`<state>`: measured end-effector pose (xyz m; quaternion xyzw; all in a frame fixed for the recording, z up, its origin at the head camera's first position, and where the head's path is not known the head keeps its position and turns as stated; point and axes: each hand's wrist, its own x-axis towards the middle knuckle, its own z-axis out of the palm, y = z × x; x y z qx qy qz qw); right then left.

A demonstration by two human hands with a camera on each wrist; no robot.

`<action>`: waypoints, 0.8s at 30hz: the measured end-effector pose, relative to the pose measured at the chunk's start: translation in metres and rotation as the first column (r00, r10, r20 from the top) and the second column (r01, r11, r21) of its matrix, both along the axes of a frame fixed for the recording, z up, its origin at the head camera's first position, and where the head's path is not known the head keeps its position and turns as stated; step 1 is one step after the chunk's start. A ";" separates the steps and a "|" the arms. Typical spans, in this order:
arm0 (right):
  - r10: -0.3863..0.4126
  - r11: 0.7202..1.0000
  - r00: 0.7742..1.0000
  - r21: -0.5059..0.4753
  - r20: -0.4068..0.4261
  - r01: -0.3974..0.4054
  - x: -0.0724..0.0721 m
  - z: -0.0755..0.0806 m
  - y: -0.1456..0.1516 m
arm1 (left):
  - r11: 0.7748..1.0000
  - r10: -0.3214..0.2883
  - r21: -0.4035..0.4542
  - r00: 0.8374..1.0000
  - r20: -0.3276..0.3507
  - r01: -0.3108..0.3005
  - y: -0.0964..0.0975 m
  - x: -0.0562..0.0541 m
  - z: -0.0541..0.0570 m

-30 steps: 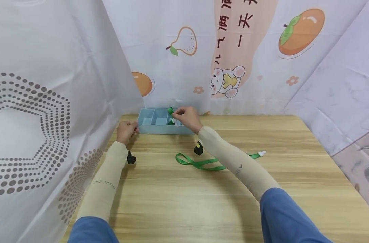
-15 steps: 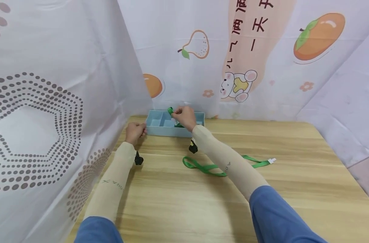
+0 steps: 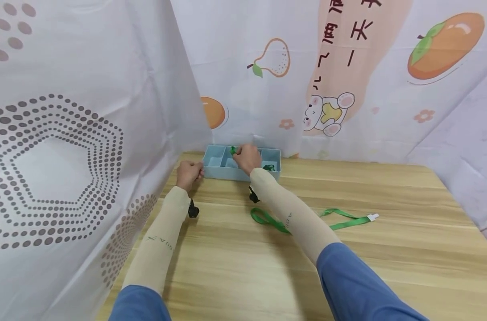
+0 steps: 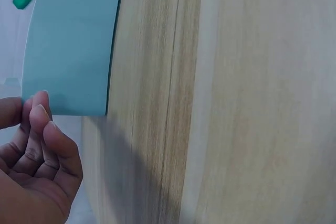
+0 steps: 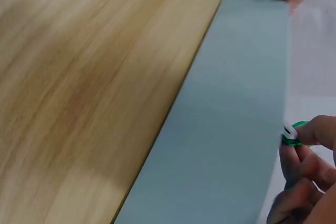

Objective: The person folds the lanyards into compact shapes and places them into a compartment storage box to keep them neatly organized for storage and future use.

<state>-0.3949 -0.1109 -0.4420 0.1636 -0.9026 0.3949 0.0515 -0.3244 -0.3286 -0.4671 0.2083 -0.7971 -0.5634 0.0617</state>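
A long pale blue divided box (image 3: 227, 173) stands at the back of the wooden table. My left hand (image 3: 188, 174) holds its left end, thumb and fingertips pinching the wall at the corner in the left wrist view. Over the compartment second from the left, my right hand (image 3: 248, 157) pinches a bundled green lanyard (image 3: 233, 150). The lanyard's white clip (image 5: 289, 131) shows at the fingertips, close to the rim, in the right wrist view. More green strap (image 3: 269, 168) lies in the rightmost compartment. The right hand hides part of the box's middle.
Another green lanyard (image 3: 349, 224) with a white clip (image 3: 373, 217) lies loosely looped on the table (image 3: 235, 267), partly behind the right forearm. A printed curtain (image 3: 243, 111) hangs right behind the box; another (image 3: 75, 187) closes off the left side.
My right hand has moved left along the box with the green lanyard, uncovering the right compartment. My left hand stays at the box's end. The head view has turned left.
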 end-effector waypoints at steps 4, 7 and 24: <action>-0.004 0.995 0.998 0.095 -0.056 0.009 -0.002 -0.007 -0.009 | 1.000 0.007 0.004 1.000 -0.027 -0.006 -0.001 -0.002 -0.003; -0.022 0.979 0.997 0.199 -0.074 0.037 -0.005 -0.011 -0.016 | 1.000 0.004 0.011 1.000 -0.025 -0.004 -0.002 -0.002 -0.004; 0.011 0.836 0.999 0.548 -0.036 0.011 -0.021 -0.019 -0.035 | 1.000 -0.003 0.018 1.000 -0.020 0.003 -0.002 -0.002 -0.006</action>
